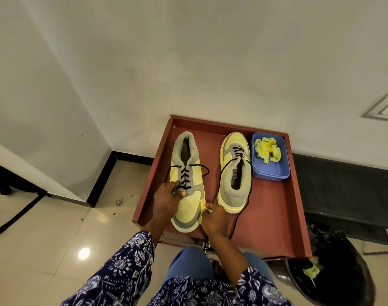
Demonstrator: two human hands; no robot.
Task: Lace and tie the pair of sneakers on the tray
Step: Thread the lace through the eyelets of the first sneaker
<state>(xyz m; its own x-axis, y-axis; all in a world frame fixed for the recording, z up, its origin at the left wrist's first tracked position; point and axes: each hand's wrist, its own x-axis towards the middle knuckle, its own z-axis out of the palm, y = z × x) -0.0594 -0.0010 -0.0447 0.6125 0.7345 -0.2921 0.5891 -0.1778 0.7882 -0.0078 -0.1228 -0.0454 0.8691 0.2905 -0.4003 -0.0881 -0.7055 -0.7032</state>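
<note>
Both hands grip left sneaker, tray edge near.

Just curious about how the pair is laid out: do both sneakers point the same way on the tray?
No: the left sneaker points its toe toward the person, the right sneaker points away.

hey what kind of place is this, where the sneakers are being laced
Probably a room corner in a home or office: tiled floor, plain white wall with a wall socket, and a bin beside the tray.
</note>
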